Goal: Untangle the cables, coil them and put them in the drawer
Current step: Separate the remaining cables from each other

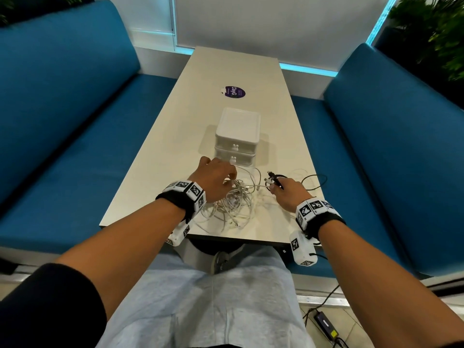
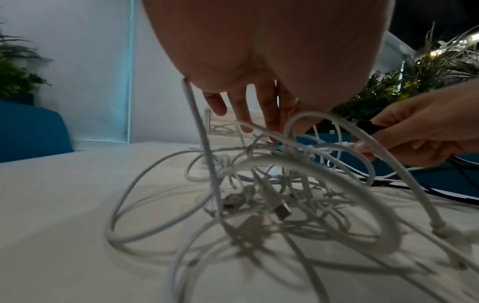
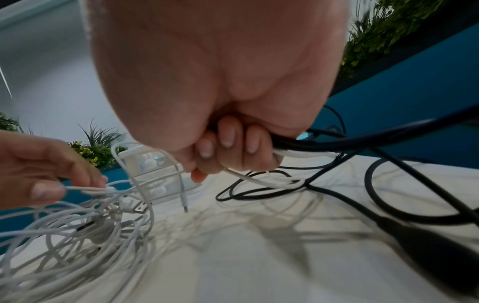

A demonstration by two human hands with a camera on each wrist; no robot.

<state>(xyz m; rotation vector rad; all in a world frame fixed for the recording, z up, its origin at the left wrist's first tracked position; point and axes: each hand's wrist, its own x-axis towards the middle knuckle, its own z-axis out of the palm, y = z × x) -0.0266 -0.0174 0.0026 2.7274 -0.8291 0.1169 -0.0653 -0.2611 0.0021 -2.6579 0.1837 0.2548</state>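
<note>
Currently right hand has its fingers curled around a thick black rubber cable plus a thin white cable end; both plug ends stick out past the knuckles in the head view. Left hand is down on the tangled heap of thin white charging cables, thumb and fingertips pinching one white strand, other fingers extended, loosely spread.

White heap sits at the near end of the long beige laminate table, between the two hands, loops raised off the surface, USB plugs buried inside. Black cable loops out right of the right hand toward the table's right edge, crossing white strands.

Just beyond the heap: small white plastic two-drawer box, both drawers closed, bunny-shaped knobs facing the person. White loops lie against its base, in front of the lower drawer.

Further up the table, round purple sticker. Blue upholstered benches flank both sides. Black power adapter on the floor at lower right.
</note>
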